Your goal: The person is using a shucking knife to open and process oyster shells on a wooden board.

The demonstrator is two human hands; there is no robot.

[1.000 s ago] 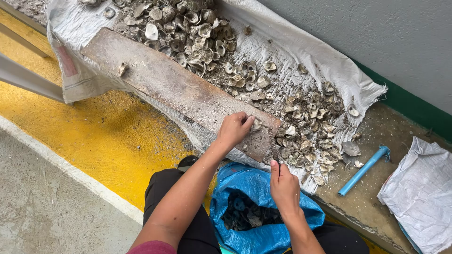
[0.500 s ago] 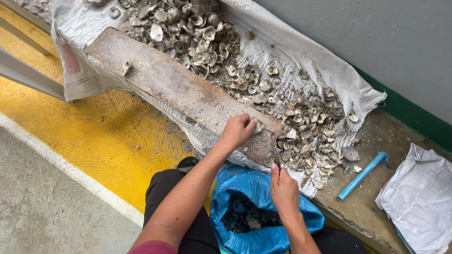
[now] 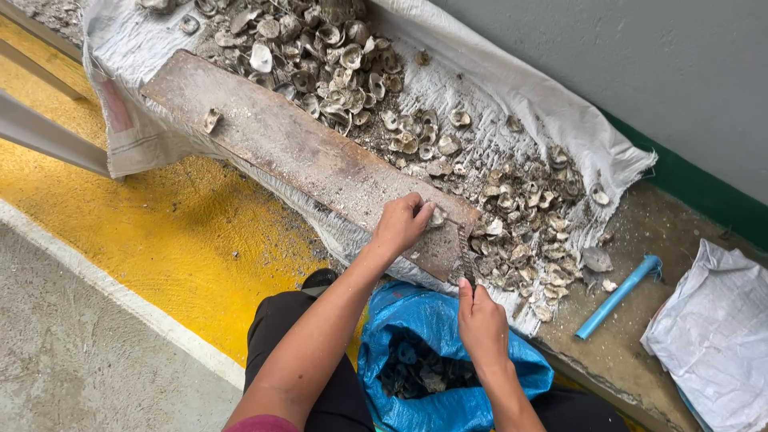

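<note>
Head view looks straight down on 2 bare hands at a long rusty board (image 3: 288, 148) laid over a white woven sack (image 3: 520, 96) heaped with oyster shells (image 3: 344, 60). Against the picture from 1 second ago, the left hand (image 3: 402, 222) sits at much the same spot near the board's lower end, and the right hand (image 3: 480, 320) has edged a little closer to it; the framing has shifted slightly. The left hand's fingers are curled tight around 1 shell (image 3: 437, 214), pinning it on the board. The right hand is closed around the handle of 1 narrow dark blade (image 3: 466, 252), whose tip points up toward the held shell. 1 lone shell (image 3: 211, 120) lies farther up the board. 1 blue bag (image 3: 436, 320) of dark pieces sits open between the person's knees. 1 blue pipe (image 3: 620, 294) lies on the concrete to the right, near a second white sack (image 3: 712, 336).
</note>
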